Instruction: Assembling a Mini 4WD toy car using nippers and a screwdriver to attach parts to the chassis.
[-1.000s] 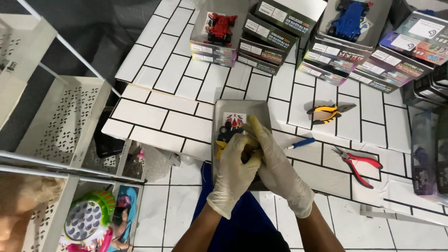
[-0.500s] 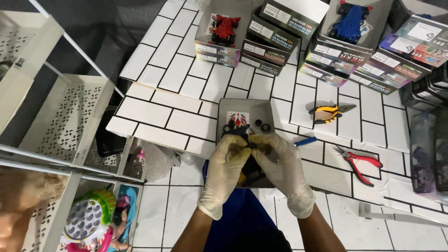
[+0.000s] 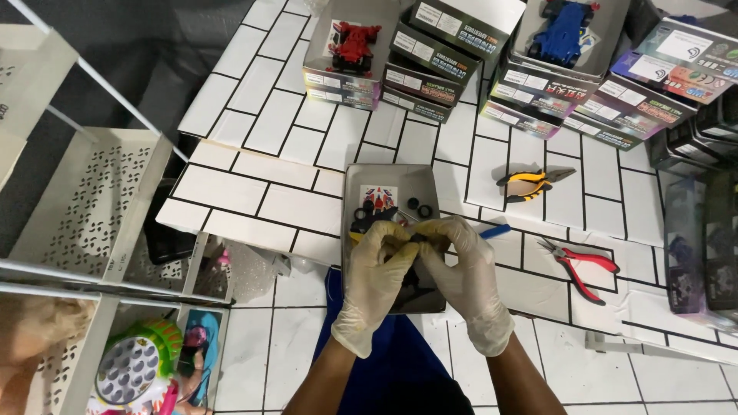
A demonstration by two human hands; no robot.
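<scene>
Two gloved hands meet at the centre of the frame, just below the middle, over a shallow grey tray point(image 3: 430, 178). Left hand point(image 3: 378, 270) and right hand point(image 3: 467, 269) both wear pale latex-type gloves; fingertips of each are curled inward and pinched together on a small dark part point(image 3: 416, 240) held between them. The part is mostly hidden by the fingers; its shape cannot be made out.

Tray lies on a white tiled surface point(image 3: 254, 173) with dark grout lines. Inside the tray, above the hands: a sticker sheet point(image 3: 378, 195) in red, white and blue, and small black rings point(image 3: 419, 207) like tiny tyres, lying loose near the tray's upper right.

Right of the tray, touching nothing: yellow-and-black pliers point(image 3: 530, 183) in the upper right-centre. Lower, red-handled cutters point(image 3: 582, 266) at the right. A blue pen-like tool point(image 3: 494, 231) pokes out just beside the right hand.

Top of frame: a row of stacked model-kit boxes point(image 3: 430, 58). One open box holds a red toy car body point(image 3: 354, 44), another at the upper right a blue toy car body point(image 3: 563, 32).

Left of frame: a white perforated shelf rack point(image 3: 84, 207). Lower left corner: a green and colourful toy point(image 3: 138, 365).

Blue cloth point(image 3: 400, 361) shows beneath the forearms at the bottom centre.
</scene>
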